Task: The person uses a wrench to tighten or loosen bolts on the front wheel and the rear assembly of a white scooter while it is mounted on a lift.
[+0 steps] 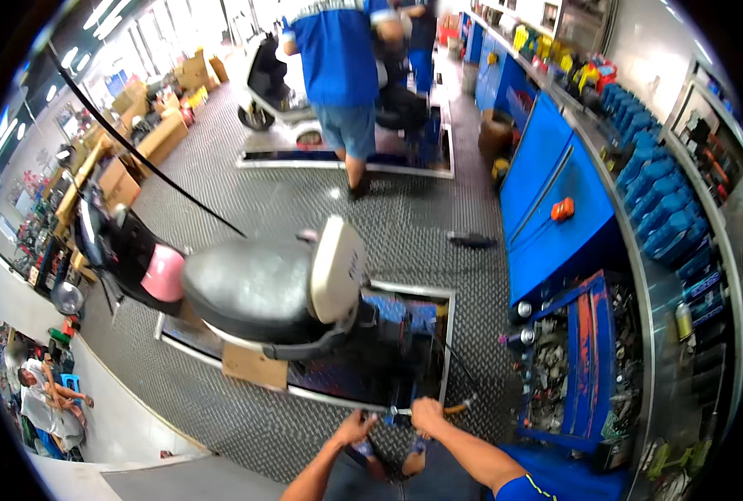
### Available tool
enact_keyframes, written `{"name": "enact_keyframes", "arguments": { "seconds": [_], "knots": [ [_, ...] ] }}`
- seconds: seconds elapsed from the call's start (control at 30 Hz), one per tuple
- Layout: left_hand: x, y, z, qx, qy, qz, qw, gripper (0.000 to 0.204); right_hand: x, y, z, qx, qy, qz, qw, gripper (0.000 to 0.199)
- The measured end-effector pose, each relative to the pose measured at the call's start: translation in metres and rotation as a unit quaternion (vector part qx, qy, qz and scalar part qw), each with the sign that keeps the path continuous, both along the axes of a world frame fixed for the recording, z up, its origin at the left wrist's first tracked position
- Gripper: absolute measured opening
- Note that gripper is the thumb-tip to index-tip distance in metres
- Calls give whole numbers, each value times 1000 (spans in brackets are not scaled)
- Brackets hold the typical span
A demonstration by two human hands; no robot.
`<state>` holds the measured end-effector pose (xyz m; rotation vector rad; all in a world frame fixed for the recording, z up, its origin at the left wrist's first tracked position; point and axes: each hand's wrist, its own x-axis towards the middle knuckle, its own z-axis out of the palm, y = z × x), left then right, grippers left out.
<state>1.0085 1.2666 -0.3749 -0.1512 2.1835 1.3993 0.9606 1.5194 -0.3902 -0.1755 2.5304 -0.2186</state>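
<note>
Near the lower edge, my left hand [356, 427] is closed at the near edge of the scooter's lift platform [338, 399]; what it grips, if anything, is too small to make out. Close to its right, my right hand [427, 415] is wrapped round a tool with an orange-brown handle [455, 409]. A short metal end of it shows to the left of the fist; its exact kind is unclear. Just beyond both hands stands a scooter with a black seat [250, 288] and a cream rear panel [338, 269]. Its lower rear is dark and blurred.
A blue wheeled tool cart [584, 359] full of metal parts stands on the right, beside blue cabinets [547, 192]. Blue bottles [659, 196] line the bench. Ahead, a person in blue [336, 63] stands at another scooter [271, 92]. A black object [471, 240] lies on the floor.
</note>
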Motion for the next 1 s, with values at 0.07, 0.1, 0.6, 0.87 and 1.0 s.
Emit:
{"name": "enact_keyframes", "arguments": {
  "seconds": [0.07, 0.1, 0.6, 0.87, 1.0],
  "knots": [
    [-29, 23, -36, -13, 15, -11, 1000, 61, -16, -3, -29, -40, 40, -2, 998, 20],
    [-35, 27, -65, -15, 27, -2, 1000, 61, -25, -12, -32, -65, 46, 1, 997, 19],
    [-146, 28, -313, 29, 5, 77, 997, 65, -101, -11, -247, -268, -49, 20, 962, 33],
    [-178, 37, -316, 163, -31, 166, 972, 63, -110, -15, -274, -339, -40, -82, 936, 29],
    [-194, 25, -342, 156, -145, 251, 944, 57, -115, -29, -275, -286, 11, -59, 956, 26]
  ]
}}
